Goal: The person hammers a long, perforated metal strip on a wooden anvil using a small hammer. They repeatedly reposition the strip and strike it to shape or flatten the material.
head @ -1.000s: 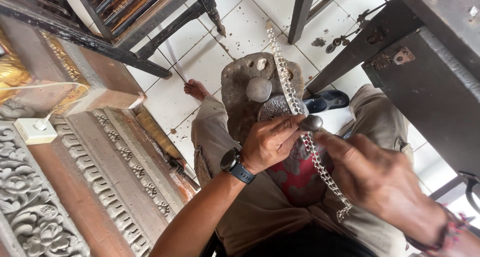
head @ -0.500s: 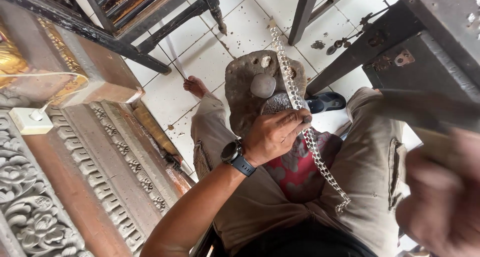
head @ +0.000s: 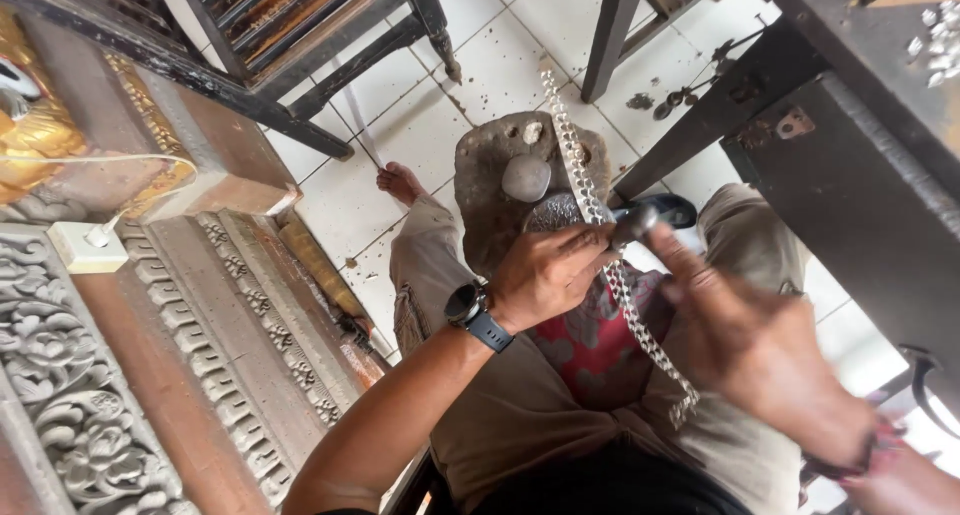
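silver-coloured metal chain (head: 610, 265), one length, flat linked; runs from the far edge of the stone block down across the lap, its lower end hanging over the right thigh; middle stretch hidden under the hands.
stone block (head: 500, 190), one, grey-brown and rounded, propped on the knees; carries one smooth pale pebble-like lump (head: 525, 178) and one domed patterned metal piece (head: 553, 213) just beside the chain.
left hand (head: 545, 275), one, fingers curled down on the chain against the block, pinning it; one dark wristwatch (head: 470, 310) on the wrist.
right hand (head: 750, 350), one, motion-blurred, clenched round a dark tool with a rounded metal head (head: 635, 220) that sits next to the left fingertips; the handle is hidden in the fist.
red patterned cloth (head: 595, 345), one, spread on the lap under the chain.
khaki trousers, one pair; one bare foot (head: 400, 182) on the white tiled floor (head: 420, 115); the other foot hard to make out.
dark metal worktop (head: 860, 125), one, at right, cut off by the frame; small silvery pieces (head: 935, 40) on its top corner, count unclear.
carved relief panels (head: 90, 375), at left, grey and reddish, partly cut off; one gilded piece above them.
white socket box (head: 85, 247), one, square, with a white cable.
dark slatted wooden chair (head: 300, 25), one, top cut off.
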